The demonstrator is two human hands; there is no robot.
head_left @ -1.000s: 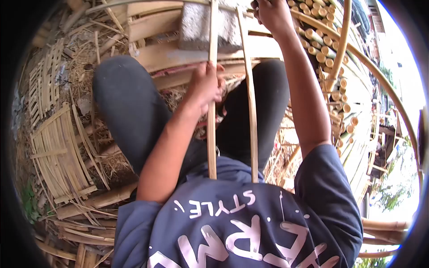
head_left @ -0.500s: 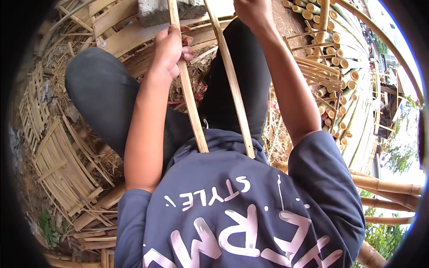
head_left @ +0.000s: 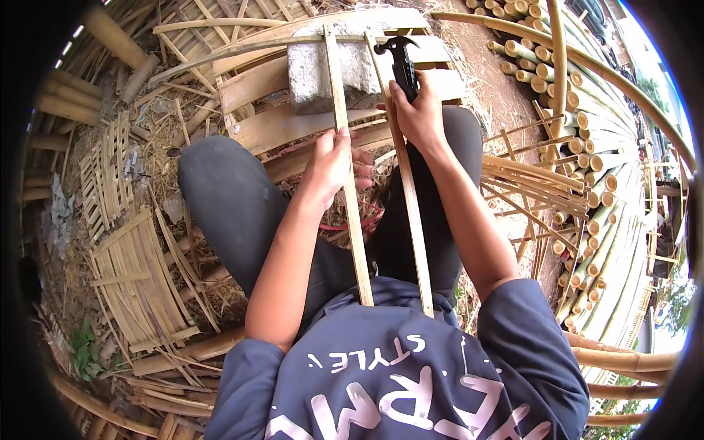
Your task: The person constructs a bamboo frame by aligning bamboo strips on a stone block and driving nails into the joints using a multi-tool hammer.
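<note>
Hands (head_left: pixel 328 167), hammer (head_left: pixel 405 70), two strips (head_left: pixel 353 224), perhaps bamboo.

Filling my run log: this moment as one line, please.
left hand: holds left strip | right hand: grips hammer, beside right strip | block: under both strips

It's bright daylight — the shiny white sky (head_left: pixel 649 37) on the right glares, and the long pale-green bamboo poles (head_left: pixel 622 246) look washed out. Two thin tan wooden strips (head_left: pixel 355 220) look clear. The sides bend — corners are black.
</note>
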